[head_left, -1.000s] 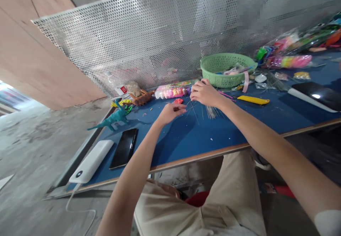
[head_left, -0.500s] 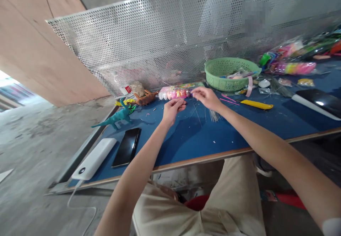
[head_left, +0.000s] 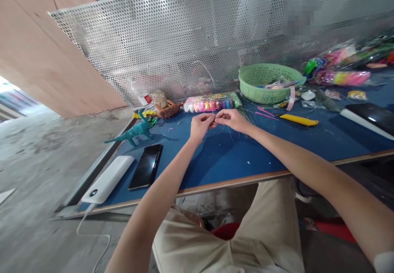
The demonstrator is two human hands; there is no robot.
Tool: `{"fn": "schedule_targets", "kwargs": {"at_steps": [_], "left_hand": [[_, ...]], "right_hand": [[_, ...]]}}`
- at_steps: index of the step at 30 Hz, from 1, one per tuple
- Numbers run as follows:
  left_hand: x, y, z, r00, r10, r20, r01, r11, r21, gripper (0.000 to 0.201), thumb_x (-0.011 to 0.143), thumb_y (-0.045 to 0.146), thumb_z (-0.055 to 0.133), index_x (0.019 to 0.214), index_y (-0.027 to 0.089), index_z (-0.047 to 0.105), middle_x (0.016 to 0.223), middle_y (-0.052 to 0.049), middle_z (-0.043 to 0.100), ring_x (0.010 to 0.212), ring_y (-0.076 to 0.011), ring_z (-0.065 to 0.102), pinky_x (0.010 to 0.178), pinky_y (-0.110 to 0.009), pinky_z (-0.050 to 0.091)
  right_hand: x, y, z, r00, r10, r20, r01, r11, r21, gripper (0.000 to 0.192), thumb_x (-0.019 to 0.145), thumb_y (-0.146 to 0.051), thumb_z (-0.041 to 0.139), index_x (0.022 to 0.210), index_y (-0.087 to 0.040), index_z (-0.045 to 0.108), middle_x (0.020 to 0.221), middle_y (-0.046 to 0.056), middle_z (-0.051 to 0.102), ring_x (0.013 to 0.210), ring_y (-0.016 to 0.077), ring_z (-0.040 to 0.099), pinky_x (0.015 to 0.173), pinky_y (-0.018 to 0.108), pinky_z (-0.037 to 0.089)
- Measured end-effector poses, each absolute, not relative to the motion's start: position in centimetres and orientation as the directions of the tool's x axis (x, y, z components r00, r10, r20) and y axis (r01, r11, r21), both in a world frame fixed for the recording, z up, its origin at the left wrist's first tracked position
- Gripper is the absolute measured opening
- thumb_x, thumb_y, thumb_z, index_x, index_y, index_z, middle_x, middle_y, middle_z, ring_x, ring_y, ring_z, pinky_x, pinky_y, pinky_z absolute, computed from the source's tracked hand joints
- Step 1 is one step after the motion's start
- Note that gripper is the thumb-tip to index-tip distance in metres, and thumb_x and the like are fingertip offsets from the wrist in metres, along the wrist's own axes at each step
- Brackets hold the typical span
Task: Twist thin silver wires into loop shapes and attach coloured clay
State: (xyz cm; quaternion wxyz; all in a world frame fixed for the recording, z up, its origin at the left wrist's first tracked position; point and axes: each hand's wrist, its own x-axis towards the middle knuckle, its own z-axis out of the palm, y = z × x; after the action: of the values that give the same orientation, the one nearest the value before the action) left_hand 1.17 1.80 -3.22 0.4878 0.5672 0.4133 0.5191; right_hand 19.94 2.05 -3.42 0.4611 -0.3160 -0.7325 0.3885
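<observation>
Both hands meet above the middle of the blue bench (head_left: 277,150), fingertips almost touching: the left hand (head_left: 200,126) is pinched shut on something small, too small to tell, and the right hand (head_left: 231,119) is pinched on a thin wire (head_left: 212,113), a pale hair-fine strand that rises from between the fingertips toward twelve o'clock. By the look of it, the step in hand is threading or joining the wire to whatever the left fingers pinch; the next move would call for a steady, fine alignment of the two pinches, since the strand is springy and slips easily. The wire looks stiff, straight and nearly invisible against the perforated metal screen (head_left: 184,43). More loose wires (head_left: 246,115) lie on the bench at about two o'clock of the hands. At twelve o'clock lies a pack of coloured clay (head_left: 209,104); at one o'clock stands a green basket (head_left: 271,85); at three o'clock lies a yellow tool (head_left: 298,120). At nine o'clock stands a teal dinosaur (head_left: 135,131), and at seven o'clock lie a black phone (head_left: 146,166) and a white power bank (head_left: 107,179).
</observation>
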Motion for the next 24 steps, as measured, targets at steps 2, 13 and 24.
{"fn": "schedule_targets", "kwargs": {"at_steps": [2, 13, 24], "left_hand": [[1.3, 1.62, -3.08, 0.116, 0.976, 0.184, -0.047, -0.18, 0.983, 0.03, 0.076, 0.037, 0.084, 0.093, 0.013, 0.079, 0.08, -0.007, 0.078, 0.07, -0.0153, 0.074, 0.075, -0.031, 0.064], [1.78, 1.03, -2.85, 0.121, 0.976, 0.183, -0.092, -0.172, 0.981, 0.029, 0.077, 0.035, 0.084, 0.094, 0.013, 0.08, 0.085, -0.008, 0.078, 0.074, -0.0147, 0.074, 0.079, -0.03, 0.062], [1.89, 1.25, -2.84, 0.163, 0.974, 0.159, -0.223, -0.121, 0.967, 0.03, 0.073, 0.035, 0.088, 0.092, 0.013, 0.08, 0.087, -0.008, 0.078, 0.076, -0.0137, 0.074, 0.078, -0.027, 0.061]], "right_hand": [[19.9, 2.07, -3.53, -0.374, 0.821, 0.43, 0.066, 0.486, -0.871, 0.031, 0.083, -0.05, 0.075, 0.091, -0.021, 0.07, 0.083, 0.001, 0.068, 0.069, 0.0155, 0.058, 0.068, 0.031, 0.047], [19.82, 2.54, -3.92, -0.325, 0.839, 0.436, -0.064, 0.441, -0.895, 0.031, 0.085, -0.05, 0.075, 0.088, -0.02, 0.069, 0.074, -0.002, 0.06, 0.063, 0.0125, 0.052, 0.06, 0.028, 0.04], [19.55, 2.56, -3.94, -0.274, 0.841, 0.466, -0.129, 0.448, -0.884, 0.031, 0.084, -0.05, 0.077, 0.087, -0.02, 0.071, 0.08, -0.001, 0.064, 0.064, 0.0119, 0.054, 0.062, 0.029, 0.043]]}}
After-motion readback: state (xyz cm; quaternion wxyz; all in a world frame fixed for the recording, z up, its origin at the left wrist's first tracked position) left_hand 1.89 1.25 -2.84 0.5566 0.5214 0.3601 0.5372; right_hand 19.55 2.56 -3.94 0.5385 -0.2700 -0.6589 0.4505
